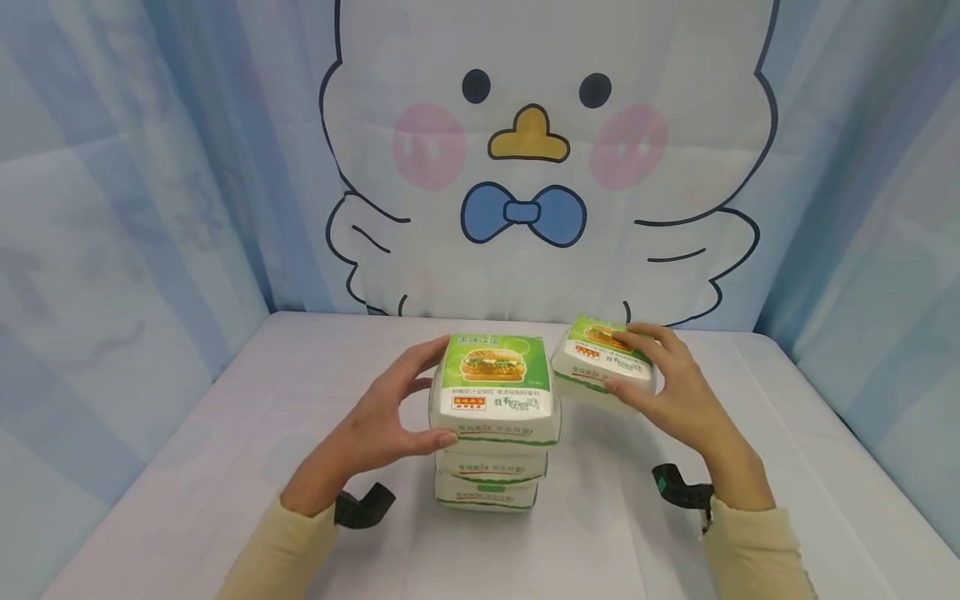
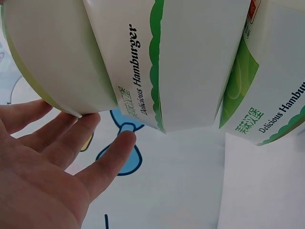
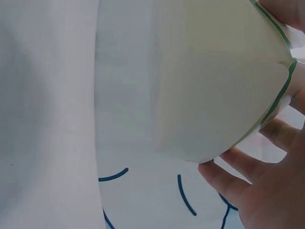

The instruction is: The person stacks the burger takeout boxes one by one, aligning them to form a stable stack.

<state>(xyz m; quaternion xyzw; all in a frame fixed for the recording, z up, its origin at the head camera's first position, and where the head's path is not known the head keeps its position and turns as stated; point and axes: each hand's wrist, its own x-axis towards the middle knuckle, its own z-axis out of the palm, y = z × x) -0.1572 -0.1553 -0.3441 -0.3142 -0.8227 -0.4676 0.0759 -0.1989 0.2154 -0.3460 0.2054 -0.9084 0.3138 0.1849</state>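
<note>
Three white-and-green paper hamburger boxes stand in a column in the head view. My left hand [image 1: 375, 421] grips the top box [image 1: 495, 367] at its left side, thumb at the front corner and fingers behind. Below it are a middle box [image 1: 491, 467] and a bottom box [image 1: 487, 495]. In the left wrist view, fingertips touch the edge of the top box [image 2: 57, 57], beside the middle box [image 2: 195, 62]. My right hand [image 1: 678, 396] holds a fourth hamburger box [image 1: 600, 354], slightly tilted, just right of the column. The right wrist view shows that box's plain underside [image 3: 224, 100] off the table.
A pale table [image 1: 360, 550] lies under the boxes. Behind it hangs a curtain [image 1: 525, 275] printed with a cartoon bird, and blue-white cloth [image 1: 97, 250] closes in both sides. Dark straps [image 1: 365, 506] are worn on both wrists.
</note>
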